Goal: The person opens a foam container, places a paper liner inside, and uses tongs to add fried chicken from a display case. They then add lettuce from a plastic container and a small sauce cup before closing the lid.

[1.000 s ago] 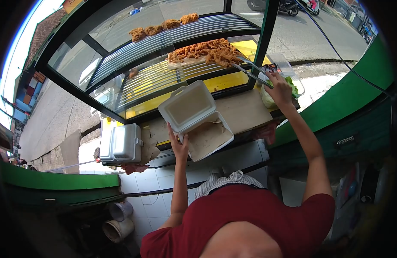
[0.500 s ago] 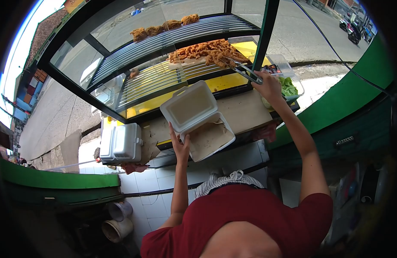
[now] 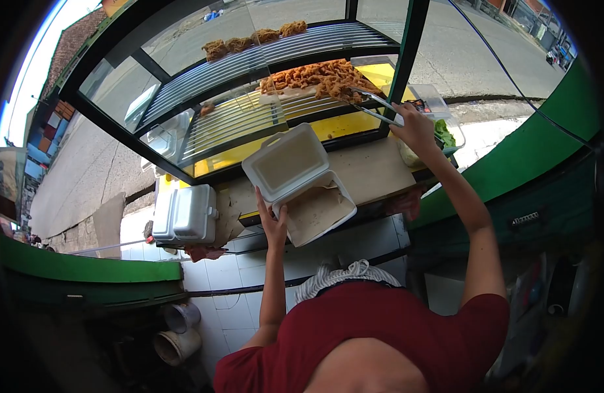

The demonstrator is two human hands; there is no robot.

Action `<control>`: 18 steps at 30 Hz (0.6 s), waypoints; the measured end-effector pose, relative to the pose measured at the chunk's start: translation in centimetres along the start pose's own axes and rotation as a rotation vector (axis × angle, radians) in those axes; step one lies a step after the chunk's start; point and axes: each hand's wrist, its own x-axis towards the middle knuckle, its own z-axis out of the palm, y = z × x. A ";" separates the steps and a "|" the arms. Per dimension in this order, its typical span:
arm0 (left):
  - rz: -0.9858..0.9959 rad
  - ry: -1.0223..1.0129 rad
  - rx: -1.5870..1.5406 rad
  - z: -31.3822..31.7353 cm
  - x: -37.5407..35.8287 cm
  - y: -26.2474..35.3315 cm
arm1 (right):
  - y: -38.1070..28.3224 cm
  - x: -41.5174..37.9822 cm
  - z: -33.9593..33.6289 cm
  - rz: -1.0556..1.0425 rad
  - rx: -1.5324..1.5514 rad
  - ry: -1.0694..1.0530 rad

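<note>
My left hand grips the left side of an open white foam takeaway box, thumb inside its rim. Brown paper lines the bottom half, and no food shows on it. My right hand is closed around metal tongs that reach into the glass display case. The tips of the tongs are at the right end of a heap of fried chicken pieces on the lower rack. Whether they pinch a piece is hard to make out.
Several larger fried pieces sit on the upper rack. Closed foam boxes stand at the counter's left. A clear tub with green leaves is right of the case. The dark case frame rises beside my right hand.
My right hand and the tongs have shifted slightly right and down, the tips still at the chicken heap. My left hand and the box have barely moved.
</note>
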 end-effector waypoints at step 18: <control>-0.052 -0.005 -0.016 -0.7 -0.3 0.3 | 2.0 2.9 4.6 -0.269 -0.017 0.099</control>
